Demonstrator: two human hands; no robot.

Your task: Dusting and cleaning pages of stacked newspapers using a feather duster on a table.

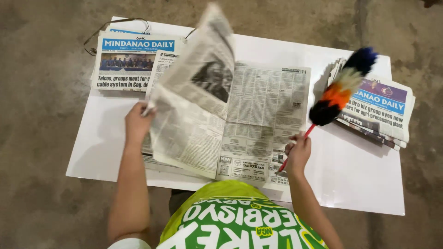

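— On the white worktop, item one?
— Open newspaper, centre. My left hand is closed on the edge of its lifted page, mid-turn toward nine o'clock.
— Item two?
— Feather duster, my right hand wrapped round its red handle, head toward two o'clock over the folded stack.
— Risks?
— I judge the thin page may tear if I tug; the duster could sweep that stack off. Second stack at ten o'clock.
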